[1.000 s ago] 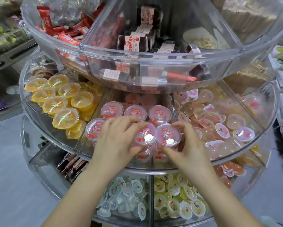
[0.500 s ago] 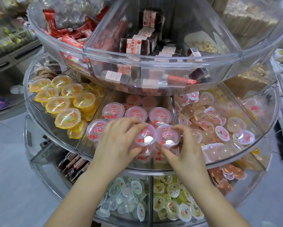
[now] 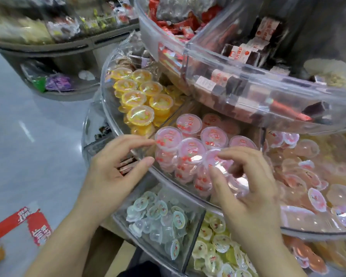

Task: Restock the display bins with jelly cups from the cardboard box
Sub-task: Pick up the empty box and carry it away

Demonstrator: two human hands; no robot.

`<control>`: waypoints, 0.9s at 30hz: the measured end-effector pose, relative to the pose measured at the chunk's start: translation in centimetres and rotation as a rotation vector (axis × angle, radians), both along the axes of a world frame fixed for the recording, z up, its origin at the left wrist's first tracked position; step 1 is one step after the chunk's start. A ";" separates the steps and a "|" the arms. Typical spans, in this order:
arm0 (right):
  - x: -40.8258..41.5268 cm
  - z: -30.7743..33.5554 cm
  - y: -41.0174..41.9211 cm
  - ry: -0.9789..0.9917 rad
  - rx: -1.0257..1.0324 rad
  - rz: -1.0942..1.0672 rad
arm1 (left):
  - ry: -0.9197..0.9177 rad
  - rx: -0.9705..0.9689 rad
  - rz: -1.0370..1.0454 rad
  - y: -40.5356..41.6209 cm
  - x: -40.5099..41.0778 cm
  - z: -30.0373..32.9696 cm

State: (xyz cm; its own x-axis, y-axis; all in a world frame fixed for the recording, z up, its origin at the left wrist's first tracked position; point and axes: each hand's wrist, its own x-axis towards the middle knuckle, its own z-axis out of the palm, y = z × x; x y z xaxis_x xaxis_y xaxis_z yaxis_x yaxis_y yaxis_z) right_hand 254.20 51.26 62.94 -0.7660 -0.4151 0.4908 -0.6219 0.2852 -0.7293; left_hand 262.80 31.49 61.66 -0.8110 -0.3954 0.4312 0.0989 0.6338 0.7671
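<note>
Pink jelly cups with cherry lids stand stacked in rows in the middle compartment of the clear round display bin. My left hand hovers at the bin's front wall, fingers relaxed, its index tip just short of the leftmost pink cup, holding nothing. Fingers spread and loose, my right hand hangs over the front pink cup; its fingertips are at the lid and grip nothing. A box with red print shows at the bottom left, mostly out of frame.
Yellow jelly cups fill the compartment to the left, loose pale cups the one to the right. The top tier of wrapped snacks overhangs the bin. Small cups lie in the lower tier. Another display stand is behind, with grey floor to the left.
Both hands have let go of the two front pink cups and drawn back from them. The view has swung to the left and down, bringing the floor and box into sight.
</note>
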 end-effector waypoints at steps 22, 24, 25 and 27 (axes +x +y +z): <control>18.5 -52.9 -26.6 -0.596 1.357 0.593 | -0.620 1.170 1.291 -3.8 36.2 -51.3; 17.7 -57.9 -27.6 -0.508 1.368 0.547 | -0.665 1.196 1.286 -4.5 36.3 -57.1; 17.3 -60.2 -28.2 -0.473 1.373 0.537 | -0.699 1.196 1.269 -4.9 36.1 -59.6; 16.9 -64.2 -29.2 -0.422 1.372 0.545 | -0.727 1.190 1.233 -6.0 35.5 -63.9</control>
